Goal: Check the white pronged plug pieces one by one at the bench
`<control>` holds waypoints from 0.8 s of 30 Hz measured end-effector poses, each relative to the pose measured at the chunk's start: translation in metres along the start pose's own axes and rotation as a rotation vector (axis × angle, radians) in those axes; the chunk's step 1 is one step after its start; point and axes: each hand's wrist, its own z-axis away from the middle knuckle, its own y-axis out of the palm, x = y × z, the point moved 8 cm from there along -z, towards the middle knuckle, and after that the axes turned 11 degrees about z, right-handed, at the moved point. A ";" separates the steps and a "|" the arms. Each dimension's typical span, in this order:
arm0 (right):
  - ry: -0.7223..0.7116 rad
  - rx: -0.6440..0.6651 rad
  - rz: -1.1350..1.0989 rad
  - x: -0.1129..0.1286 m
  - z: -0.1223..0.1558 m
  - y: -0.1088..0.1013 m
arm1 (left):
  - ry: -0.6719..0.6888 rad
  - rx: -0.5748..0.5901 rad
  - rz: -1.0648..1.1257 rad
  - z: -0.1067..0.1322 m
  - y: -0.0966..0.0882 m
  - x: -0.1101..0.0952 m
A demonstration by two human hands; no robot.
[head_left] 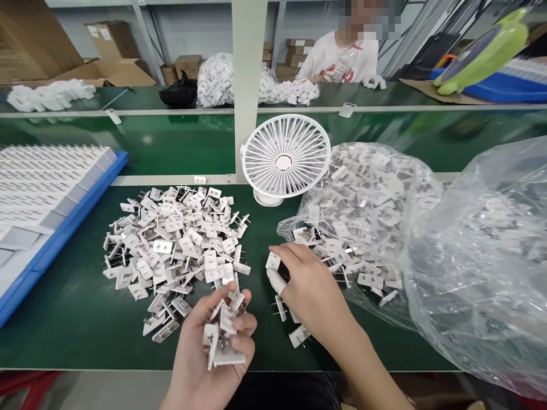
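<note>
Low at the centre, my left hand [213,341] is cupped palm up, its fingers curled round several white plug pieces with metal pins [228,319]. To its right, my right hand [310,287] reaches over the green table, a white cover on its thumb. Between that thumb and the forefinger it pinches one white plug piece [273,260]. Just below this hand lie a few loose plug pieces [299,336]. A large heap of the same pieces [171,233] spreads beyond my left hand. More spill from a clear plastic bag [371,182] beyond my right hand.
A white fan [284,159] stands at the table's back by a post [249,68]. At left is a blue tray [64,233] bearing rows of upright pins. Another clear bag [478,262] bulges over the right side. Across the far bench sits a person [329,60] in white.
</note>
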 end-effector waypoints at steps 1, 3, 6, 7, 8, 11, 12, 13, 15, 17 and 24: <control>-0.033 -0.035 -0.034 0.004 0.003 -0.006 | -0.001 0.042 -0.058 -0.001 0.002 0.001; -0.125 -0.134 -0.145 0.014 0.012 -0.023 | -0.035 0.148 -0.185 0.000 0.009 0.006; -0.249 -0.267 -0.314 0.027 0.025 -0.049 | -0.070 0.299 -0.341 0.004 0.018 0.015; -0.276 -0.290 -0.340 0.031 0.028 -0.056 | -0.063 0.323 -0.398 0.005 0.019 0.017; -0.298 -0.294 -0.344 0.034 0.030 -0.061 | -0.046 0.335 -0.453 0.007 0.020 0.018; -0.368 -0.288 -0.311 0.042 0.033 -0.069 | 0.058 0.352 -0.614 0.011 0.023 0.015; -0.393 -0.285 -0.296 0.044 0.035 -0.070 | 0.101 0.356 -0.655 0.013 0.025 0.013; -0.419 -0.280 -0.282 0.046 0.037 -0.071 | 0.145 0.358 -0.687 0.014 0.026 0.011; -0.462 -0.276 -0.267 0.047 0.042 -0.069 | 0.238 0.349 -0.736 0.018 0.030 0.006; -0.481 -0.273 -0.269 0.046 0.046 -0.066 | 0.319 0.335 -0.760 0.020 0.032 0.001; -0.421 -0.239 -0.392 0.039 0.046 -0.061 | 0.404 0.304 -0.775 0.020 0.030 0.000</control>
